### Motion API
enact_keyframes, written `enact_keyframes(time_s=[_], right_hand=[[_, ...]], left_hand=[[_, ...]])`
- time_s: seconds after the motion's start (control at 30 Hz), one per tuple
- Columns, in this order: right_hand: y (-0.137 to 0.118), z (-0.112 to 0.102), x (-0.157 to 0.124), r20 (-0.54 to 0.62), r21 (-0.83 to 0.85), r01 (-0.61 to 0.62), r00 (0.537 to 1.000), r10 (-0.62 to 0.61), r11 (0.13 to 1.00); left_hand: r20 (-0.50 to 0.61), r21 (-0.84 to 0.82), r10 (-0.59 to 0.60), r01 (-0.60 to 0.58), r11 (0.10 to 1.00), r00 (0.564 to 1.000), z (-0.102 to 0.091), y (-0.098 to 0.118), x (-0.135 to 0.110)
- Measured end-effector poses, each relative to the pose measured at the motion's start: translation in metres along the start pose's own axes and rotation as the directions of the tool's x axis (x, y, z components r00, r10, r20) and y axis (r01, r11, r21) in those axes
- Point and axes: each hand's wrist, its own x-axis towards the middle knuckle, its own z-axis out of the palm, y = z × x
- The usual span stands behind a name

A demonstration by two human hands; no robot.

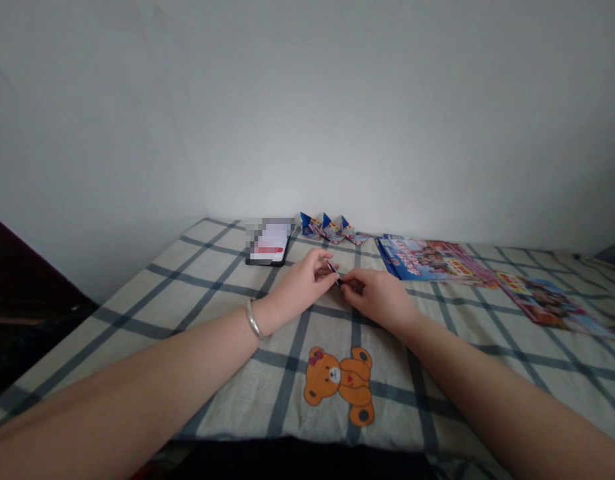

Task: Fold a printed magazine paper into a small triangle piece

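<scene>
Over the middle of the checked cloth, my left hand (316, 277) and my right hand (374, 295) come together at the fingertips. Between them is a small, thin, dark piece with a pale edge (333, 269), seen nearly edge-on; it looks like folded paper, but its kind is not clear. Both hands pinch it, the left at its upper end and the right at its lower end. A silver bangle (254, 319) circles my left wrist. Just beyond the hands stand several folded paper shapes (332, 229), blue with coloured print, in a row by the wall.
A phone (270, 243) with a lit screen lies left of the folded shapes. Printed leaflets (427, 259) are stacked on the right, with another leaflet (552, 303) nearer the right edge. The checked cloth (212, 280) bears a printed teddy bear (340, 387). A white wall (337, 107) rises behind.
</scene>
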Motion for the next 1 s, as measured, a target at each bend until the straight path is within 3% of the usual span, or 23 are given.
enact_keyframes(time_s=[0.13, 0.33, 0.67, 1.0], right_hand=[[-0.001, 0.002, 0.0, 0.003, 0.078, -0.008, 1.0, 0.008, 0.997], [0.001, 0.002, 0.001, 0.011, 0.117, 0.003, 1.0, -0.004, 0.993], [0.004, 0.002, 0.002, 0.008, 0.168, -0.046, 0.999, 0.046, 0.985], [0.011, 0.002, 0.002, -0.014, 0.217, -0.074, 0.997, 0.079, 0.973]], left_hand=[[0.008, -0.096, -0.005, 0.006, 0.995, 1.0, 0.002, 0.0, 0.0], [0.017, -0.066, 0.028, -0.027, 0.997, 0.999, 0.004, 0.002, -0.001], [0.024, 0.105, 0.113, -0.115, 0.988, 0.993, 0.0, 0.008, -0.002], [0.128, 0.215, 0.145, -0.17, 0.962, 0.981, -0.007, 0.008, 0.0]])
